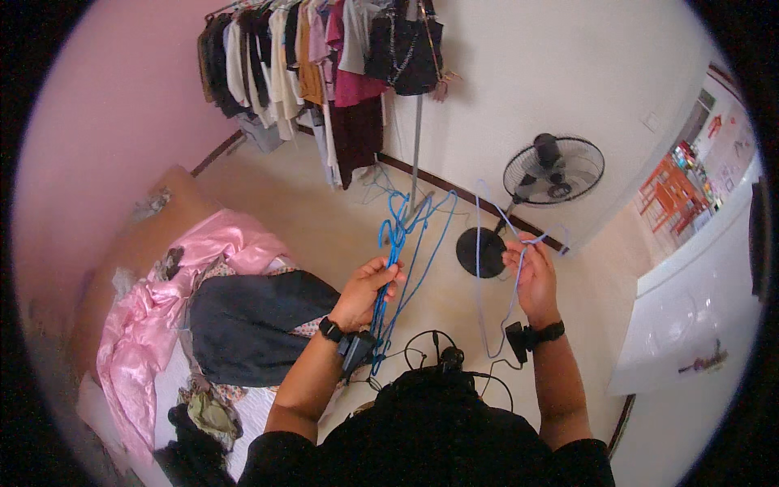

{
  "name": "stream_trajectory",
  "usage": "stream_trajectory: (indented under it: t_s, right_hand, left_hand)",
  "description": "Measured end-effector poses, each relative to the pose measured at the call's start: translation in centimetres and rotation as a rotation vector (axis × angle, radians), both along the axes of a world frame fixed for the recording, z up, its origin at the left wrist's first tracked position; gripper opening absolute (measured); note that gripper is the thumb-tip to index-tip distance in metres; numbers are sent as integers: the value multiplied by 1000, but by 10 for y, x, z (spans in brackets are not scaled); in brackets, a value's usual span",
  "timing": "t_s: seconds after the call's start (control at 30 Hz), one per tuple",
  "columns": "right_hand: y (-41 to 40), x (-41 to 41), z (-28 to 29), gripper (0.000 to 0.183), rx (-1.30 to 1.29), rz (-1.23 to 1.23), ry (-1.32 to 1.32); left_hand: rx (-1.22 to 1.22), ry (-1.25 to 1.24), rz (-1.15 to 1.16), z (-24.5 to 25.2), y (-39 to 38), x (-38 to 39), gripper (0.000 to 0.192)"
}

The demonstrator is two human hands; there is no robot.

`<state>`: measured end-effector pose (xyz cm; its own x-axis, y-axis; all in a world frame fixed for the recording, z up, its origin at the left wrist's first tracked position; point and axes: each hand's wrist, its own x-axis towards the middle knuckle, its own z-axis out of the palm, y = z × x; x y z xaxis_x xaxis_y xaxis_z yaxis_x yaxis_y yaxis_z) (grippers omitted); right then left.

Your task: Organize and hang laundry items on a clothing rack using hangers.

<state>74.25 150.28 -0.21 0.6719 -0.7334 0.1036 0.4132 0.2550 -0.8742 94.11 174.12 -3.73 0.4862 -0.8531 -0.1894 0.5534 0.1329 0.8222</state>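
My left hand (369, 287) grips a bunch of several blue clothes hangers (420, 268) in front of me. Their hooks and corners fan out above the fist. Off to the right, my right hand (535, 274) holds one pale lilac-blue hanger (479, 262) by its neck, the hook pointing right and the loop hanging to the left of the fingers. The two hands are apart, and the lilac-blue hanger does not touch the blue bunch. Each wrist wears a black strap with a device on it.
Clothes (304, 61) and a black handbag (405, 55) hang from a rack with a metal post (417, 146). A black standing fan (554, 170) is by the wall. The bed at left holds a pink satin cover (225, 240) and dark cloth (255, 329). A doorway opens at right.
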Motion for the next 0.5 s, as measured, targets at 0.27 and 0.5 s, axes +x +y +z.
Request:
stream_trajectory:
  t_s: [0.27, 0.5]
  right_hand:
    - [-91, 55, 15, 18, -1068, 358, 582]
    - [-161, 110, 46, 20, -1847, 156, 439]
  left_hand:
    - [89, -136, 236, 31, -30, 4, 15]
    - [162, -158, 478, 50, -62, 1, 14]
